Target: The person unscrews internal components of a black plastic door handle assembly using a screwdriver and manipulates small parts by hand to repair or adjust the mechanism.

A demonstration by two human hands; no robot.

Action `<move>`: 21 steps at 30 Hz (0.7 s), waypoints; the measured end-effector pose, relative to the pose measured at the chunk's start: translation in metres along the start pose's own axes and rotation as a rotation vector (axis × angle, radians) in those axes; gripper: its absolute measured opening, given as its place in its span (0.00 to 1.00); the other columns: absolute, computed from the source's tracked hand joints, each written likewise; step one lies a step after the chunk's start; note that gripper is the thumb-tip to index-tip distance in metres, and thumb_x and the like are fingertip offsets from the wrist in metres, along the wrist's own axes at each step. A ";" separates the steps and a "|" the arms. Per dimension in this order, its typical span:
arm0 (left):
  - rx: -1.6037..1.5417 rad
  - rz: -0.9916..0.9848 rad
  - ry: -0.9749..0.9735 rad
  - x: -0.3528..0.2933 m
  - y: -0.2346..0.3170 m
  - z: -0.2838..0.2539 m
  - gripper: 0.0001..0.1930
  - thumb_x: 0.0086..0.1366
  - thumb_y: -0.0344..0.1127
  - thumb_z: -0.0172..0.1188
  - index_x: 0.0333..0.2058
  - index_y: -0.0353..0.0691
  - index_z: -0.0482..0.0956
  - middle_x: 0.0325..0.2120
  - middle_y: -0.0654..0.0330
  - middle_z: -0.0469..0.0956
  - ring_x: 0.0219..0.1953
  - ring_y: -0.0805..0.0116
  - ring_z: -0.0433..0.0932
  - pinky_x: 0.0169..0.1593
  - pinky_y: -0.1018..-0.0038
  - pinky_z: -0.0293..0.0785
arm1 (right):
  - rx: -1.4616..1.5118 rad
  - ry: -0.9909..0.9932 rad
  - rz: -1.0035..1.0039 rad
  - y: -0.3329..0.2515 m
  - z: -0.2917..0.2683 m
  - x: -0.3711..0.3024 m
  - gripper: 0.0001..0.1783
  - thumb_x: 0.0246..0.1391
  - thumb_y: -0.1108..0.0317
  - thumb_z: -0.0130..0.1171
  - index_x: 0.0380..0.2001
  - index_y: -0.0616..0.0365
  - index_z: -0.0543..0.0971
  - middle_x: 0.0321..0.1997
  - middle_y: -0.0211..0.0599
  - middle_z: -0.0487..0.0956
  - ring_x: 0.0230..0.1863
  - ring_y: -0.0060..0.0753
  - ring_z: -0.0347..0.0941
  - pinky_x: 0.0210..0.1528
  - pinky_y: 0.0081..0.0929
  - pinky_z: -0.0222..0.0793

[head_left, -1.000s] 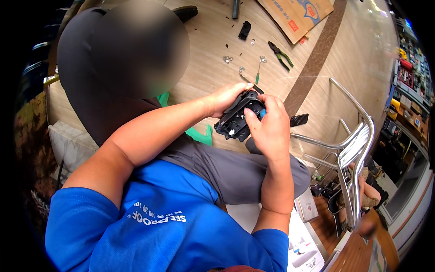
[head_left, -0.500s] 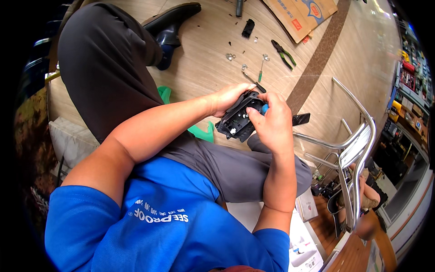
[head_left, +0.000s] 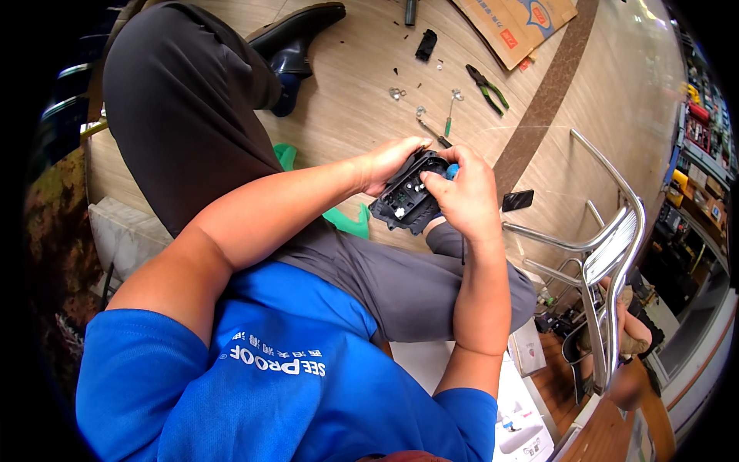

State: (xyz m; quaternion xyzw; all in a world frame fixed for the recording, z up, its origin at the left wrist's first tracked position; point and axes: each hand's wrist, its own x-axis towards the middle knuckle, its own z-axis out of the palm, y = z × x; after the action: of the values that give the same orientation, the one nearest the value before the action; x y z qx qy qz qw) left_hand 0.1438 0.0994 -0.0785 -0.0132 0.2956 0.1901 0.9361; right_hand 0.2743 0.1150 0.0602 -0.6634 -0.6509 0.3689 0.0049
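Above my lap I hold a black plastic housing [head_left: 397,209], tilted, its open side showing small white parts and round posts inside. My left hand [head_left: 391,163] is closed round its far left edge. My right hand [head_left: 467,192] grips the right side, with the thumb reaching into the hollow of the housing. A small blue round piece [head_left: 453,171] shows between the thumb and index finger; what it belongs to is hidden. Just beyond the hands, a green-handled screwdriver [head_left: 449,123] and a dark-handled tool [head_left: 441,139] lie on the floor.
Green-handled pliers [head_left: 486,89], small metal bits [head_left: 396,93] and a black block-shaped part [head_left: 426,45] lie on the floor. Flattened cardboard [head_left: 514,29] is farther off. To the right are a phone-like black slab [head_left: 517,200] and a metal-framed chair [head_left: 612,254], with another person [head_left: 635,331] behind.
The housing has tilted slightly, so more of its inside shows. My right thumb stays at its opening. The whole view has shifted a little.
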 end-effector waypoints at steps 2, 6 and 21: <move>-0.006 -0.015 0.004 -0.001 0.001 0.002 0.22 0.71 0.54 0.46 0.45 0.40 0.77 0.34 0.56 0.81 0.31 0.65 0.82 0.38 0.66 0.83 | 0.005 -0.012 0.002 0.000 0.000 0.001 0.20 0.41 0.66 0.69 0.37 0.66 0.79 0.41 0.56 0.78 0.45 0.54 0.77 0.49 0.42 0.72; -0.048 -0.017 -0.011 -0.003 0.001 0.006 0.23 0.70 0.54 0.48 0.47 0.40 0.77 0.34 0.56 0.81 0.31 0.64 0.82 0.38 0.65 0.83 | -0.028 0.015 -0.024 -0.001 0.002 0.000 0.20 0.41 0.66 0.69 0.38 0.66 0.79 0.40 0.55 0.78 0.44 0.54 0.77 0.48 0.42 0.72; -0.046 -0.004 -0.233 -0.013 0.012 0.014 0.25 0.70 0.56 0.48 0.47 0.39 0.79 0.36 0.54 0.83 0.33 0.64 0.84 0.40 0.67 0.84 | 0.163 0.066 -0.045 -0.002 -0.006 -0.011 0.16 0.55 0.66 0.66 0.42 0.67 0.80 0.29 0.38 0.80 0.24 0.22 0.75 0.26 0.24 0.70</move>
State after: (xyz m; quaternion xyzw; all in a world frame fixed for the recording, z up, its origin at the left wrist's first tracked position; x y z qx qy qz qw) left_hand 0.1376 0.1080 -0.0590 -0.0128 0.1802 0.1952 0.9640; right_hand 0.2766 0.1085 0.0708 -0.6579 -0.6330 0.3983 0.0886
